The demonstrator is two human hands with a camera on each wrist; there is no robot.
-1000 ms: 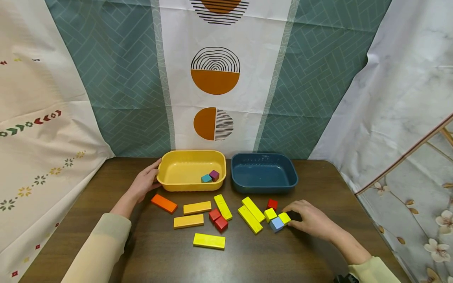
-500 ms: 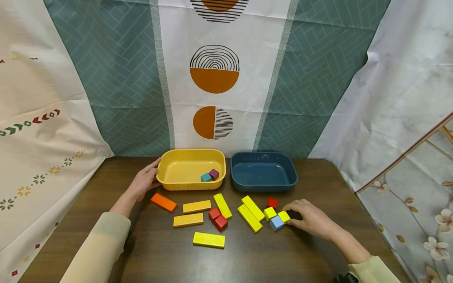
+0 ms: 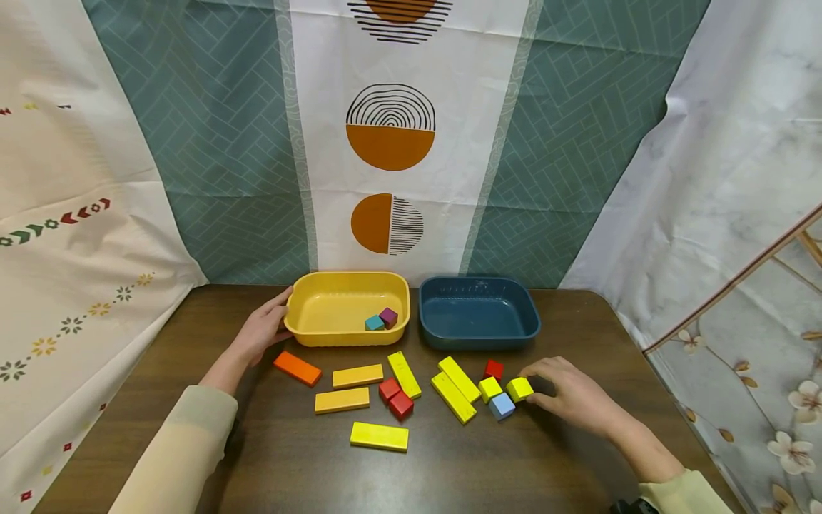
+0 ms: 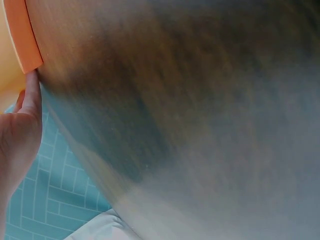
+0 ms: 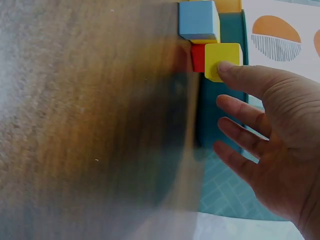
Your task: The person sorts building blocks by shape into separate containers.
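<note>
My right hand (image 3: 568, 396) pinches a yellow cube (image 3: 519, 389) between thumb and fingers, at the right end of a small group of cubes. In the right wrist view the thumb presses one face of that yellow cube (image 5: 220, 57), and the other fingers are spread below. Close by lie a light blue cube (image 3: 501, 406), a second yellow cube (image 3: 490, 389) and a red cube (image 3: 494, 370). My left hand (image 3: 260, 330) touches the left end of the yellow tub (image 3: 347, 339) with its fingers extended. Inside the tub are a teal cube (image 3: 374, 323) and a purple cube (image 3: 388, 318).
A dark blue tub (image 3: 478, 341) stands right of the yellow one. Several flat blocks lie in front of the tubs, among them an orange block (image 3: 298, 368) and a yellow block (image 3: 379, 436). Two red cubes (image 3: 401, 405) sit mid-table. Patterned cloth hangs behind.
The pinched yellow cube has shifted slightly right and up in the head view, opening a gap to the blue and other yellow cubes. The left hand stays put.
</note>
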